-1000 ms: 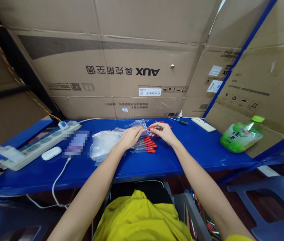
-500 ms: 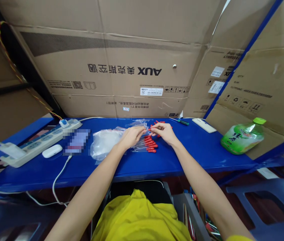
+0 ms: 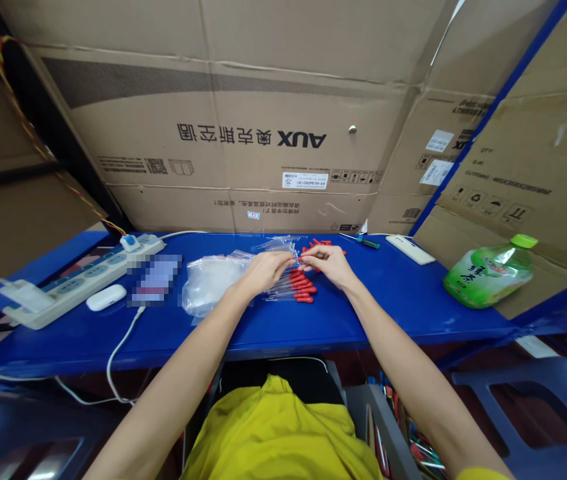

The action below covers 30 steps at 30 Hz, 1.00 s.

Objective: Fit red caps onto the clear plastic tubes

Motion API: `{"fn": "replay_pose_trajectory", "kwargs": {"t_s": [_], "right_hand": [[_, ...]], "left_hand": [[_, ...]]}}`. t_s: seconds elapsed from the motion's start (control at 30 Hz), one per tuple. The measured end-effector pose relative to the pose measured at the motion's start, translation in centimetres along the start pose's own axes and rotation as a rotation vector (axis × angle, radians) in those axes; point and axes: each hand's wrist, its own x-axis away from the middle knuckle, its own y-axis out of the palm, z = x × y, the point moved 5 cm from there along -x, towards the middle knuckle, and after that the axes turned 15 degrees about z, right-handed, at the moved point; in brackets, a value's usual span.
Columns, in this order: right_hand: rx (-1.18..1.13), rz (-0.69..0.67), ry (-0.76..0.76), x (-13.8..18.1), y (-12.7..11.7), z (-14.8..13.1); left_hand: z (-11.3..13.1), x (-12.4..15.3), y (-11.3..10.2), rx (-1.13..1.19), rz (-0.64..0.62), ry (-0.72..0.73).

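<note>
On the blue shelf (image 3: 313,320) lies a row of clear droppers with red bulbs (image 3: 299,287). My left hand (image 3: 262,269) rests over their glass ends, its fingers pinched on a dropper. My right hand (image 3: 327,261) meets it from the right, fingers closed on that dropper's red bulb. More red bulbs (image 3: 321,243) lie behind my right hand. A heap of clear plastic bags (image 3: 208,285) sits just left of my left hand.
A white power strip (image 3: 83,280), a white earbud case (image 3: 106,297) and a blurred phone (image 3: 156,279) are at the left, with a white cable (image 3: 118,353). A green screwdriver (image 3: 366,243), a white remote (image 3: 409,249) and a green bottle (image 3: 491,272) lie right. Cardboard boxes (image 3: 273,133) wall the back.
Both hands stay together over the droppers with only slight finger movement. The view has shifted a little.
</note>
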Motion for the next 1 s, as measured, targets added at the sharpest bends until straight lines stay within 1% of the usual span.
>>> {"fn": "replay_pose_trajectory", "kwargs": {"t_s": [0.53, 0.7, 0.83, 1.0], "right_hand": [[-0.034, -0.042, 0.041, 0.23, 0.34, 0.20], [-0.022, -0.069, 0.040, 0.28, 0.51, 0.32], [0.018, -0.084, 0.004, 0.17, 0.58, 0.21], [0.090, -0.063, -0.051, -0.20, 0.21, -0.11]], "left_hand": [[0.12, -0.04, 0.28, 0.039, 0.012, 0.033], [0.19, -0.04, 0.40, 0.034, -0.002, 0.031], [0.11, 0.02, 0.63, 0.028, -0.009, 0.003], [0.05, -0.04, 0.47, 0.004, 0.002, -0.083]]}}
